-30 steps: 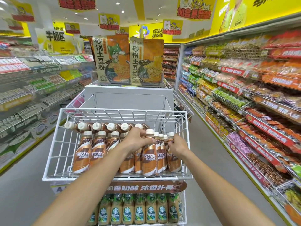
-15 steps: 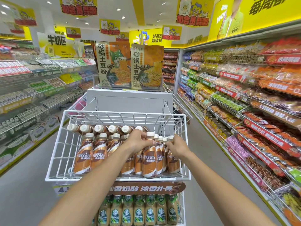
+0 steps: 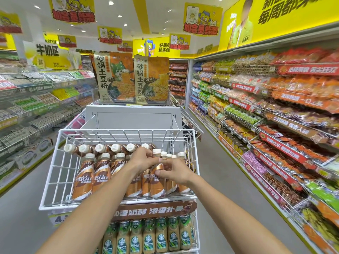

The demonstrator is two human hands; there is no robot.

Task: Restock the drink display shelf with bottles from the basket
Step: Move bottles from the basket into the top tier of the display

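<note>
A white wire display shelf stands in front of me, holding brown Nescafe coffee bottles with white caps, some upright in front and a row lying down behind. My left hand curls over the tops of the upright bottles in the middle. My right hand grips the front middle Nescafe bottle by its shoulder, thumb on the label. The lower tier carries green-labelled Starbucks bottles. No basket is in view.
Two large noodle packs stand on a grey cabinet behind the wire shelf. Snack shelving lines the right aisle side, and chilled dairy shelves line the left. Grey floor runs on both sides of the display.
My right hand has moved left from the rightmost bottles onto the front middle bottle. My left hand stays on the bottle tops. The camera has moved a little closer.
</note>
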